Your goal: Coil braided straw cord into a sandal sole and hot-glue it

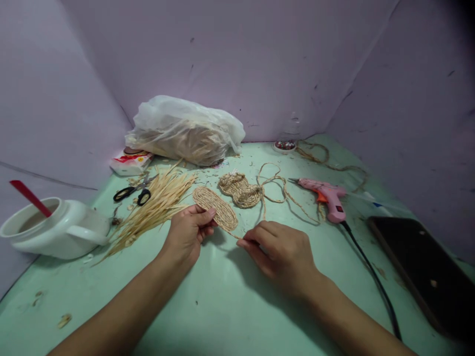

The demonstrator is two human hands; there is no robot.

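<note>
Your left hand [185, 233] pinches the coiled oval [218, 206] mid-counter [208, 306]; your right hand [282, 249] grasps the cord [233, 235] at its near right end; you seem to be managing that cord at the coil's edge, and a next move there calls for light tension with the oval held flat; the other woven piece [245, 192] lies just beyond, the pink glue gun [326, 191] farther right.

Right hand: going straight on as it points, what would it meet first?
The right hand, pinching the cord, would probably meet the oval coil first, then the left hand; depth is unclear.
</note>
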